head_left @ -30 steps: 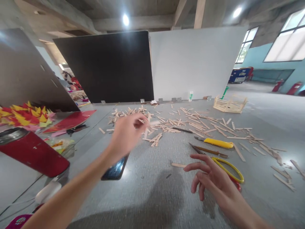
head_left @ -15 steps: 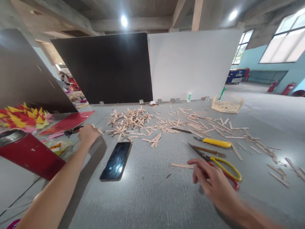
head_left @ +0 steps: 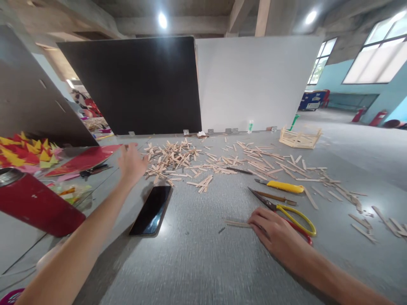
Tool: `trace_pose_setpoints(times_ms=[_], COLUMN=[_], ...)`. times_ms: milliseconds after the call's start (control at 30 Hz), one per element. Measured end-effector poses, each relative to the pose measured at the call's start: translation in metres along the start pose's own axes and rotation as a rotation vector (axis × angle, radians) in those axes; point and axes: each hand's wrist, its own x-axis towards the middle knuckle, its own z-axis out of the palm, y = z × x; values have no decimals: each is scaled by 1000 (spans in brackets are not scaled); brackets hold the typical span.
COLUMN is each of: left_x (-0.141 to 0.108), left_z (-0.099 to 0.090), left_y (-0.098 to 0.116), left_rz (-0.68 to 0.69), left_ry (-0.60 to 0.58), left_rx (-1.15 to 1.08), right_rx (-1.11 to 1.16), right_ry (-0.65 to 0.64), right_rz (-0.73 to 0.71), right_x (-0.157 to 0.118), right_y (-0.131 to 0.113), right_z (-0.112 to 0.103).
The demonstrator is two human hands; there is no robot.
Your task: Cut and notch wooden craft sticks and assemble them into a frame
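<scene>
My left hand (head_left: 132,164) reaches over the left edge of a heap of wooden craft sticks (head_left: 178,154), fingers apart, and nothing shows in them. My right hand (head_left: 270,228) has its fingers closed over the right end of a single craft stick (head_left: 237,223), slightly blurred, which points left just above or on the grey table (head_left: 197,267). Beside that hand lie scissors (head_left: 300,218) with one yellow and one red handle, partly hidden by it. A yellow utility knife (head_left: 284,186) rests farther back. The phone (head_left: 151,210) lies between my arms.
A red flask (head_left: 41,203) leans at the left near folded paper pieces (head_left: 28,150) and dark-handled scissors (head_left: 95,170). A small stick-built frame (head_left: 300,139) and a glue stick (head_left: 250,126) stand at the back, before upright black and white boards (head_left: 254,84).
My left hand has moved right and away from the dark scissors, its fingers spreading beside the heap. My right hand's fingers have closed down over the end of the single stick.
</scene>
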Motion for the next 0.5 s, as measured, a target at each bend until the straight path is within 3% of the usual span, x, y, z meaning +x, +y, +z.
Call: trace_pose_setpoints(times_ms=[100,233,367,500], left_x=[-4,-21,-66,-119], left_z=[4,10,15,19], left_y=[27,78,128,157], left_rz=[-36,58,286,529], left_ry=[81,88,-25,-208], left_rx=[1,-70,-201,-278], right_rx=[-18,-33,-64,-61], right_ry=[21,49,92,96], right_rz=[8,29,76,58], right_x=[-1,-5,-7,-4], right_y=[-4,-9,-5,11], right_z=[1,0,-11,-34])
